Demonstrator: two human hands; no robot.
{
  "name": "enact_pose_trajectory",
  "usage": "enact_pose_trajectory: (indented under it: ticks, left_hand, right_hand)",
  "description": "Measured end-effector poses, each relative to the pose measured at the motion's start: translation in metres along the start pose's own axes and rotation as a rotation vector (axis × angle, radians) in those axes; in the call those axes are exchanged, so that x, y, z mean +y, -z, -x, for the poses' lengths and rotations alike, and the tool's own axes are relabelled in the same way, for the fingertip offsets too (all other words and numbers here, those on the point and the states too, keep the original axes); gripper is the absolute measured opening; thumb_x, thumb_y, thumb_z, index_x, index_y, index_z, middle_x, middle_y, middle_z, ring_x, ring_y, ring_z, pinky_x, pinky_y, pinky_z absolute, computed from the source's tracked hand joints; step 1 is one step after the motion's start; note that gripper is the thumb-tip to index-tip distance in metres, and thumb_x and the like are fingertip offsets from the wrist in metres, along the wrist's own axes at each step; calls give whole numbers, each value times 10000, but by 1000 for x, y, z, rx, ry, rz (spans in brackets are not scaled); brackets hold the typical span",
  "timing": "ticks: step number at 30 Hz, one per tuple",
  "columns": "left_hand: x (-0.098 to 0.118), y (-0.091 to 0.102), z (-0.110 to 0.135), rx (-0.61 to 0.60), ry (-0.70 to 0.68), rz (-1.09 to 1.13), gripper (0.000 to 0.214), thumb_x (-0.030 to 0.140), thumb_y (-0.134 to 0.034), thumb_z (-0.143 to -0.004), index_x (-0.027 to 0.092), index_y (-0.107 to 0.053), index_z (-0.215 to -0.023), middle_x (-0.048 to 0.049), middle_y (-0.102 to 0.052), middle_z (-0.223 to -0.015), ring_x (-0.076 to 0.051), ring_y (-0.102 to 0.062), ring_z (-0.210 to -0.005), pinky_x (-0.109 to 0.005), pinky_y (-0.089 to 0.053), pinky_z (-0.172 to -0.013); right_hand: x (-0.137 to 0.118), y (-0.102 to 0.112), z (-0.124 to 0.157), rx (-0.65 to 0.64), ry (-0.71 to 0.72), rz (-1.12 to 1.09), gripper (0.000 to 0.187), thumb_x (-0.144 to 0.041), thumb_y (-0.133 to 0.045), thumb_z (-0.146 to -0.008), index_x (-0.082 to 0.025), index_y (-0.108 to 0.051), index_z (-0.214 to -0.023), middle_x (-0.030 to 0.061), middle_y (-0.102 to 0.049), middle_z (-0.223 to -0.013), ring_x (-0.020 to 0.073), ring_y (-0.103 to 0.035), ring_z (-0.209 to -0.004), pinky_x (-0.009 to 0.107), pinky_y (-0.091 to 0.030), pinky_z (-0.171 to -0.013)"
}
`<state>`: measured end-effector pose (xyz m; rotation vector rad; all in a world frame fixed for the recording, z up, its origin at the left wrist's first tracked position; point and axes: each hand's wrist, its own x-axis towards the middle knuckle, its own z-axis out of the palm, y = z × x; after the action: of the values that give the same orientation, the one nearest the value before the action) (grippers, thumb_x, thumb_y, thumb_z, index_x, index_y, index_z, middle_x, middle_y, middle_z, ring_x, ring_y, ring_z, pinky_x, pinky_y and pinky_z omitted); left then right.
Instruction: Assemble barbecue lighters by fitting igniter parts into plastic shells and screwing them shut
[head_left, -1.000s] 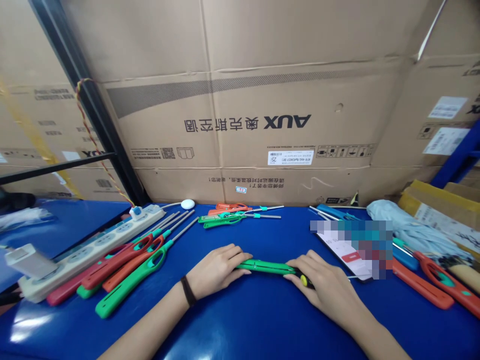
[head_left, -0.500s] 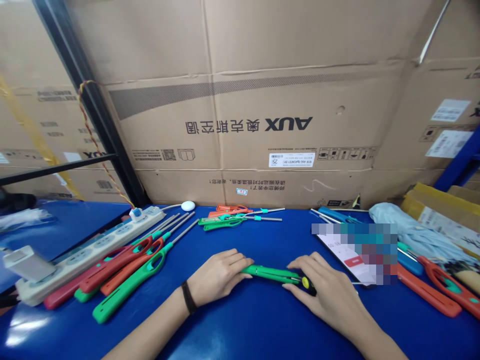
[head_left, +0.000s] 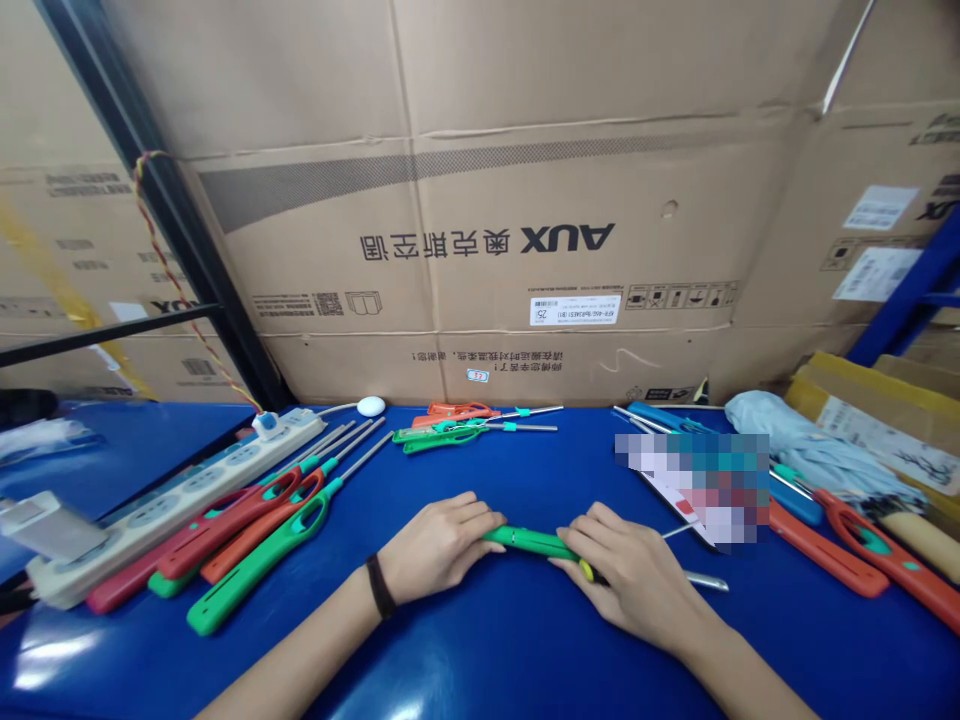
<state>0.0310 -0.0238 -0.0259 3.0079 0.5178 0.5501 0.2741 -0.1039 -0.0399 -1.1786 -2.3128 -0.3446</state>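
Holding a green casing point(head_left: 534, 542) between left hand point(head_left: 442, 545) and right hand point(head_left: 626, 565), also clasping a yellow-tipped tool point(head_left: 586, 571) in the right.

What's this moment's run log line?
left hand: holds long green plastic handle | right hand: holds opposite end | surface: glossy blue tabletop

We observe moderate, fairly even light across the scene. We note glare on the blue table point(head_left: 56, 645) at lower left, wide-angle stretching toward the edges, softness on the white plastic point(head_left: 45, 438), and pixelation masking part of the phone point(head_left: 667, 490).
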Motion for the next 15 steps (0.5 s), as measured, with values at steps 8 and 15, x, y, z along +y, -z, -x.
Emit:
enact_pose_trajectory:
  ticks: [8,15]
  left_hand:
    - [7,-5,-3,83,-80,-125,294,354,-424,-963,153,-555,-1132,-50,-663,-897,-170,-619,-773,-284,-503,-714]
    - [20,-13,-10,169,-129,-200,221,283,-430,-966,157,-572,-1079,-17,-687,-844,-142,-639,-714,-238,-506,-605]
  right_hand:
    - [-5,-2,-4,-3,11,-49,107,-158,-510,-886,-191,-604,-923,12,-603,-715,169,-495,-680,262,-367,-540]
    - [-9,1,-8,-33,20,-96,175,-242,-573,-876,-195,-587,-1044,27,-680,-869,185,-552,-768,279,-465,-633]
